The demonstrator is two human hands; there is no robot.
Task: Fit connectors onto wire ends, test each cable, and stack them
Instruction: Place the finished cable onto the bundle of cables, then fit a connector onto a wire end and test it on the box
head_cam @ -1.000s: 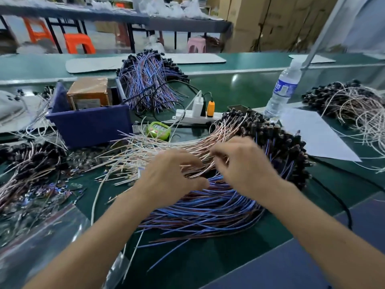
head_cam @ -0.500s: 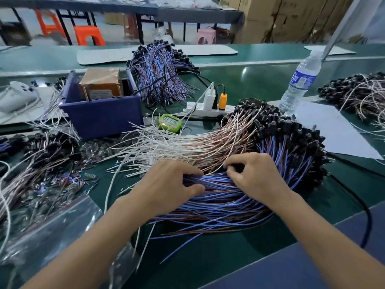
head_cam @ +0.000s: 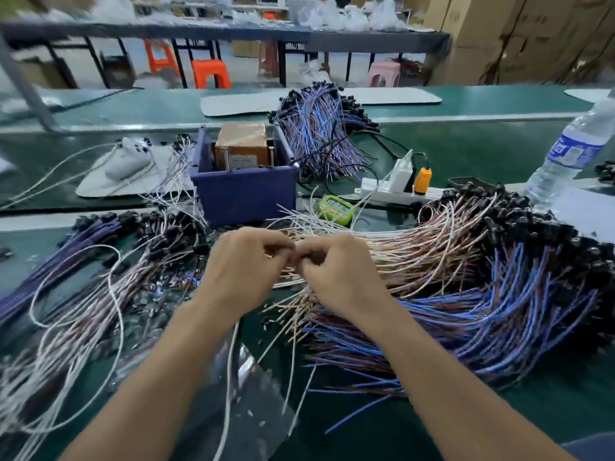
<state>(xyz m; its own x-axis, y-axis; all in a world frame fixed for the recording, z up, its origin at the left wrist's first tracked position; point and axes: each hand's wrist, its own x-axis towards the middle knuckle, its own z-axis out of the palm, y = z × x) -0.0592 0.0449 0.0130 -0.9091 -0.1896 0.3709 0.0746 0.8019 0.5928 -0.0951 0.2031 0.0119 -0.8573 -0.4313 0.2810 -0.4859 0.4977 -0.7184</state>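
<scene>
Left hand (head_cam: 243, 271) and right hand (head_cam: 336, 277) meet, fingers (head_cam: 283, 242) pinched narrow on something tiny (hidden; likely wire end and connector). The pale wire bundle (head_cam: 416, 257) lies just beneath them. A straight, aligned push seems best.

Nothing legible tbh. The water bottle (head_cam: 571, 153) at the right edge has a blue label, characters too blurry.

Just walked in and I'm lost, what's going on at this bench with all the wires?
A person is working at a green bench. The left hand and right hand meet fingertip to fingertip, pinching at the ends of the pale wires. Whatever else they hold is too small to see. Blue wires with black plugs lie heaped to the right.
</scene>
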